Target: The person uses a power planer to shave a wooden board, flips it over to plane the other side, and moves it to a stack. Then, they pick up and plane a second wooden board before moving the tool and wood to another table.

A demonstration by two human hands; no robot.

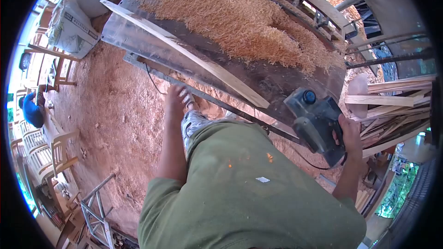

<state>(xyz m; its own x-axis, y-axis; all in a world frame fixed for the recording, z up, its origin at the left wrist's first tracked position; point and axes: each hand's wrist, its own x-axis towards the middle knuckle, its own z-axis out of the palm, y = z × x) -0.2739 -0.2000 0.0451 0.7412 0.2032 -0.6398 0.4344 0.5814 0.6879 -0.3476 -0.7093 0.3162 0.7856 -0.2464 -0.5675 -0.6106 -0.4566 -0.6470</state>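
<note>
My right hand (pixel 350 133) is wrapped round the rear handle of a dark electric planer (pixel 308 129), which has a blue-topped round knob. The planer rests at the right end of the workbench (pixel 134 32). Beside it lies a long, pale wooden strip (pixel 203 62), slanting across the bench top with its near end close to the planer. Off the bench's near edge hangs my left hand (pixel 174 97), its fingers loosely apart and nothing visible in them. A thin black cord (pixel 152 80) curves down near that hand.
Wood shavings (pixel 230 14) heap over the far part of the bench. Cut wood strips (pixel 392 106) are stacked at the right. White sacks (pixel 74 27) stand at the far left. A person in blue (pixel 33 110) is at the left, near wooden chairs (pixel 39 154). A metal frame (pixel 98 210) stands lower left.
</note>
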